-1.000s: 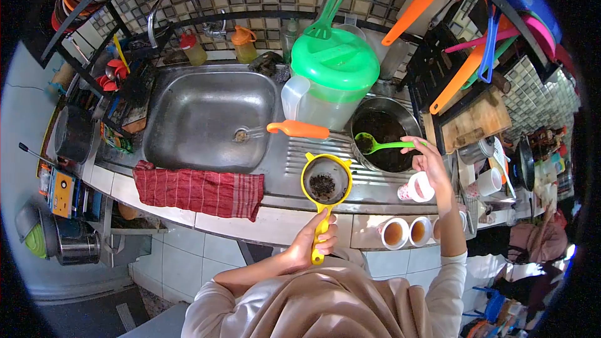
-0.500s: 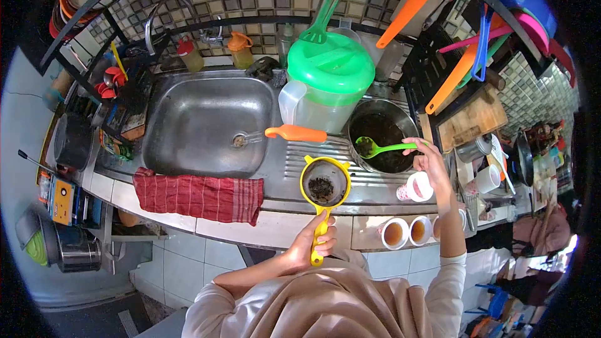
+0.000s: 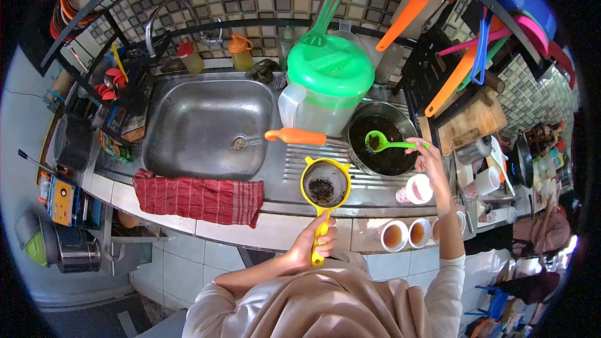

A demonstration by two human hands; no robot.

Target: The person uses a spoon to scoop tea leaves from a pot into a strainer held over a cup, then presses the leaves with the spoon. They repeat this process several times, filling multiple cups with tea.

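Note:
My left hand point(image 3: 311, 242) is closed round the handle of a yellow strainer point(image 3: 322, 228), held over the counter's front edge with dark wet leaves in its mesh. With closed fingers, my right hand point(image 3: 426, 156) grips the end of a green ladle point(image 3: 395, 145). The ladle's bowl, with dark bits in it, is over the dark liquid inside a metal pot point(image 3: 410, 126). Below my right hand, a patterned paper cup point(image 3: 418, 189) stands on the counter. Cups of brown liquid point(image 3: 393, 236) line the front edge, partly hidden by my right forearm.
A large pitcher with a green lid point(image 3: 330, 66) stands behind the strainer. An orange-handled tool point(image 3: 295, 136) lies by the sink point(image 3: 206, 125). A red checked cloth point(image 3: 197, 197) hangs over the counter edge. Orange-handled utensils point(image 3: 410, 9) hang at upper right.
The ladle's bowl has shifted slightly right and up within the pot, and its angle has changed. My left hand and the strainer have barely moved.

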